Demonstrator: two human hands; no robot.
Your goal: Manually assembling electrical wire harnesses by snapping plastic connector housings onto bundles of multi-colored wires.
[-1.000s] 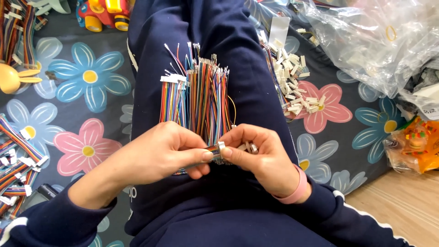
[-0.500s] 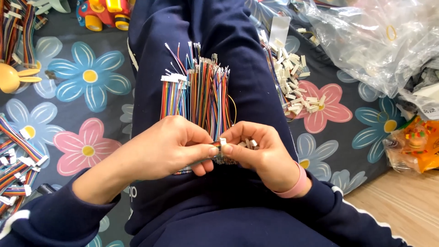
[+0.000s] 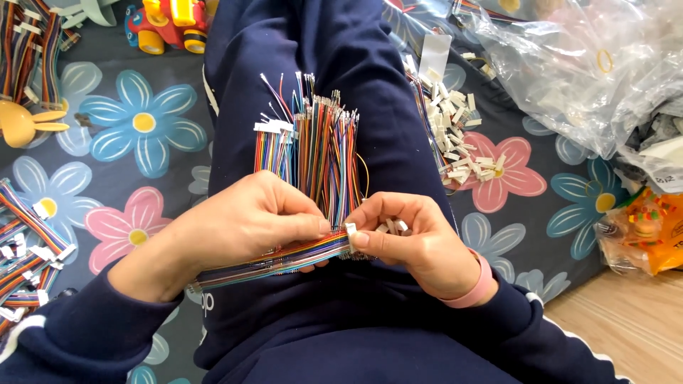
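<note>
A: What does each hand hold?

B: The left hand is closed on a flat rainbow ribbon of wires, thumb and forefinger pinching it close to its end. The right hand is closed too, its fingertips nipping a small white plastic connector against that end. A few spare connectors sit in the curl of the same hand.

A: Where does the ribbon lie?

B: Across the lap, its tail running under the left wrist towards the left edge of the flower mat. A bundle of loose coloured wires lies along the thigh, just beyond both hands.

A: How would it handle?

B: Judged light and limp; it droops unless supported, so a grip near the end looks best. The bare tips seem thin and easily bent. The connector is small, hard and probably slippery.

A: And nearby?

B: A heap of white connectors on the mat beside the right leg, clear plastic bags at the far right corner, more ribbons at the left edge
</note>
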